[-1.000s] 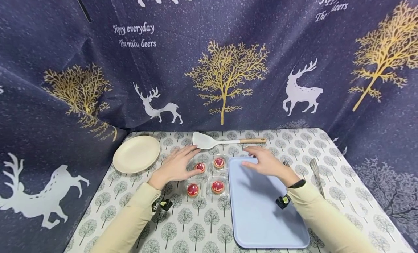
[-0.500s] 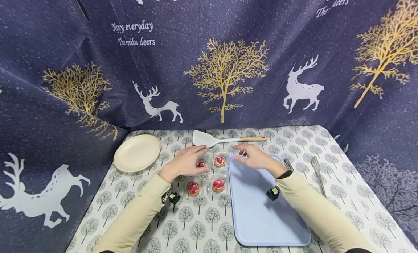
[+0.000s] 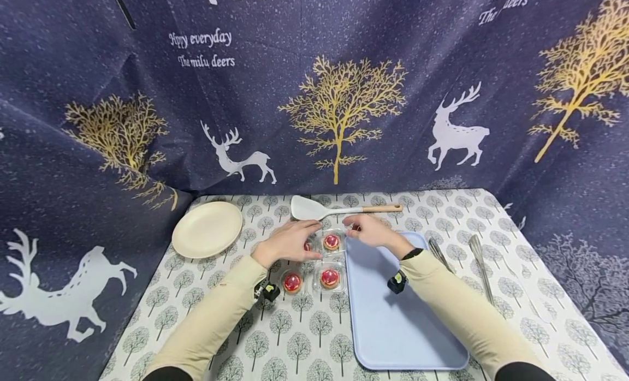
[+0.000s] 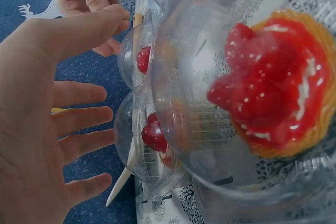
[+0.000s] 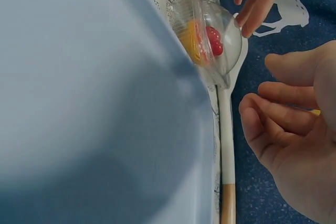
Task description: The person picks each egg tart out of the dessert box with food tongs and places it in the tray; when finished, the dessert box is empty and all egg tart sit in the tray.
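Left hand (image 3: 296, 241) spread, right hand (image 3: 372, 231) loosely bent, both holding nothing, leave a gap around one tart (image 3: 331, 242) near the tray (image 3: 393, 326) edge.

Left grip (image 3: 290, 242) spreads wide, facing the loosely curled right grip (image 3: 373, 232).

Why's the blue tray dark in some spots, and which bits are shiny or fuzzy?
Head view: a shadow darkens the blue tray, probably from the right arm above it; right wrist view: wide, fuzzy-edged shadows cross that tray; left wrist view: white glints shine on the closest tart and its clear dome.
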Available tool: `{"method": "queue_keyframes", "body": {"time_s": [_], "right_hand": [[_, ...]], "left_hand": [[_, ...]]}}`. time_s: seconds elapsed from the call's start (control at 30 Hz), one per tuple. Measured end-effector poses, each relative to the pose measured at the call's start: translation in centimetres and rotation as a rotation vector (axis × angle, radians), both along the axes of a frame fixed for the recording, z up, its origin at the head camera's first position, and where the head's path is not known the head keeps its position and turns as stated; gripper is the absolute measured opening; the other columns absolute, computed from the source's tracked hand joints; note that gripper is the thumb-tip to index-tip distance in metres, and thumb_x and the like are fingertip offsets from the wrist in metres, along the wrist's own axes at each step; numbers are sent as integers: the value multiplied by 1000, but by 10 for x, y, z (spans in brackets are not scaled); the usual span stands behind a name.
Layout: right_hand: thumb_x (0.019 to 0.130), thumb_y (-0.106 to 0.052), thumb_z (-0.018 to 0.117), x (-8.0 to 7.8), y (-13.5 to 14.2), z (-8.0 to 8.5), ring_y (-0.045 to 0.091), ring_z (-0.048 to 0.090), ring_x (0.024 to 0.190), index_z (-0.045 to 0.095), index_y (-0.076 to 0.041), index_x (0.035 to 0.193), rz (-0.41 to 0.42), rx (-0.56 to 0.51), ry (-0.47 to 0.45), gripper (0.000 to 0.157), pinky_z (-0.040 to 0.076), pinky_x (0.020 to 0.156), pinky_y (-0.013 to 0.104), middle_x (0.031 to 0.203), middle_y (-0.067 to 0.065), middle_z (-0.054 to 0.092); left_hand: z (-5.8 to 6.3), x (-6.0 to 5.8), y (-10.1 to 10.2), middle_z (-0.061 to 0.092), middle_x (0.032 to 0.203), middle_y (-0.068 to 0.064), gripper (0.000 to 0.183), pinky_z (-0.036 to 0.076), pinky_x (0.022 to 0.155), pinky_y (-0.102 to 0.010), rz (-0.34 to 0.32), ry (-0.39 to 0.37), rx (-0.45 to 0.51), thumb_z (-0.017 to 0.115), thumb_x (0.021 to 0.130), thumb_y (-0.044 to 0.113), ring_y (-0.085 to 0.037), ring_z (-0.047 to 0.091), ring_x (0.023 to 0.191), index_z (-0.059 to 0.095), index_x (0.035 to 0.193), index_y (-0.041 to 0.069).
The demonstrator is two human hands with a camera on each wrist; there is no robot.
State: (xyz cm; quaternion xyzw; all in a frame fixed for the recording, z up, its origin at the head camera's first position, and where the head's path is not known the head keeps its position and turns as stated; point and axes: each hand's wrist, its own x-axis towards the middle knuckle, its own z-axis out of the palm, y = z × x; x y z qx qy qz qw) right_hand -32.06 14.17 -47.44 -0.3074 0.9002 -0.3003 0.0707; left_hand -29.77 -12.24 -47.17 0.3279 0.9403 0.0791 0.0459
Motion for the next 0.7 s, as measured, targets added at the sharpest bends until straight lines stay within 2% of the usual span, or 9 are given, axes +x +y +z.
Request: {"method": "queue_keyframes", "body": {"time_s": [0.27,0.47,0.7], "right_hand": [[95,-11,60,-7,-8,-7,23,67,93,62,4,125,-14,-5,-30,33,58,80,36,119,18,67],[94,-12,61,-10,-14,-8,21,66,89,62,4,124,-33,-22,-33,34,57,78,35,117,18,68],[93,-11,63,-11,-20,-11,19,66,88,63,3,122,-52,-2,-31,33,57,77,32,116,16,69]], "left_hand": [[-3,-6,4,37,155,-12,89,31,116,-54,-11,-29,9,68,81,60,-32,39,139,39,149,10],[-4,-11,5,39,153,-14,89,33,115,-52,-23,-19,27,69,81,59,-32,41,138,41,147,7],[-7,-13,5,38,154,-13,90,33,115,-53,-14,-60,30,68,81,61,-32,40,139,40,148,9]]}}
